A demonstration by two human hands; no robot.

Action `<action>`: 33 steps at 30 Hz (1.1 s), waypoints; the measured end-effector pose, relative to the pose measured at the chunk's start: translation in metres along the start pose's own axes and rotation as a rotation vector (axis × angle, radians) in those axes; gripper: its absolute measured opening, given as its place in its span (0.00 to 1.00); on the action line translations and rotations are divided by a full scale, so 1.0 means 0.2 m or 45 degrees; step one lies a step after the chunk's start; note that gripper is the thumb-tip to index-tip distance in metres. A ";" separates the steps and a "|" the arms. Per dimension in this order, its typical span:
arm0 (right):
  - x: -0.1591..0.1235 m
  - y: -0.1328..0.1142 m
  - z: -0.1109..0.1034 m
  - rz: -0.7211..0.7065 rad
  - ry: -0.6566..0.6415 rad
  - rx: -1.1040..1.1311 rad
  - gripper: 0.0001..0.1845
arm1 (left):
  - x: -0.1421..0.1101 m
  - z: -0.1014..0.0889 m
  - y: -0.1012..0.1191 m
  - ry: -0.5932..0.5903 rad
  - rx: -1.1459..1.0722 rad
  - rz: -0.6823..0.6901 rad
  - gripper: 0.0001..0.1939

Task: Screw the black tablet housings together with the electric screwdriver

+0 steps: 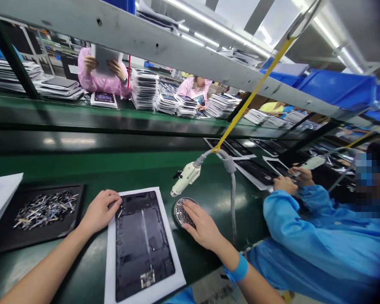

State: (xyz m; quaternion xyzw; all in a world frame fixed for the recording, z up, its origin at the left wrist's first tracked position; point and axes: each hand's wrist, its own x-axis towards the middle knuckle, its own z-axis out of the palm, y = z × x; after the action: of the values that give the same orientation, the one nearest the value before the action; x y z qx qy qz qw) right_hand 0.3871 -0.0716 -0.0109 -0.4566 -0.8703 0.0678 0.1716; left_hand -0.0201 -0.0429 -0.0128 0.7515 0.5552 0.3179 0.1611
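Observation:
An opened tablet (136, 245), its dark inside facing up, lies on a white sheet of foam or paper (172, 257) in front of me. At its upper left corner my left hand (103, 211) rests with bent fingers pressed together. A small metallic strip (119, 210) shows by the thumb; whether the fingers grip it is partly hidden. To the right, my right hand (202, 226) reaches onto a round metal dish (179, 213) dotted with small holes or screws, fingers stretched and thumb apart. A pale electric screwdriver (186, 178) hangs just above the dish.
A black tray (55, 230) of small metallic strips stands left, beside a white sheet (1, 202). The screwdriver's grey cable (233, 202) hangs from a yellow strap (253, 95). A co-worker in blue (323, 228) works at right near more tablets (253, 169). Stacks (145, 90) line the far shelf.

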 end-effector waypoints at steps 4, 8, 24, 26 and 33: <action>0.00 -0.05 0.02 -0.031 -0.046 -0.013 0.33 | 0.00 0.00 -0.02 0.014 -0.012 0.012 0.20; -0.02 -0.11 0.01 -0.101 -0.078 -0.028 0.34 | 0.00 0.00 -0.03 0.012 -0.014 0.021 0.19; -0.14 0.03 0.07 0.037 0.083 -0.005 0.26 | -0.03 0.00 0.00 -0.130 0.021 0.165 0.13; -0.14 0.00 0.08 0.039 0.092 -0.001 0.26 | -0.03 0.00 0.01 -0.119 0.004 0.160 0.13; -0.05 -0.06 0.11 0.015 0.080 0.061 0.28 | -0.03 -0.02 0.06 0.063 -0.206 -0.123 0.13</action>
State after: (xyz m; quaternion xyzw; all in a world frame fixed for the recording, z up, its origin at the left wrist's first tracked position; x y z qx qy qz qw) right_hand 0.3758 -0.0865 -0.0298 -0.4594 -0.8599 0.0755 0.2093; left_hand -0.0152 -0.0539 -0.0038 0.7003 0.5670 0.3722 0.2226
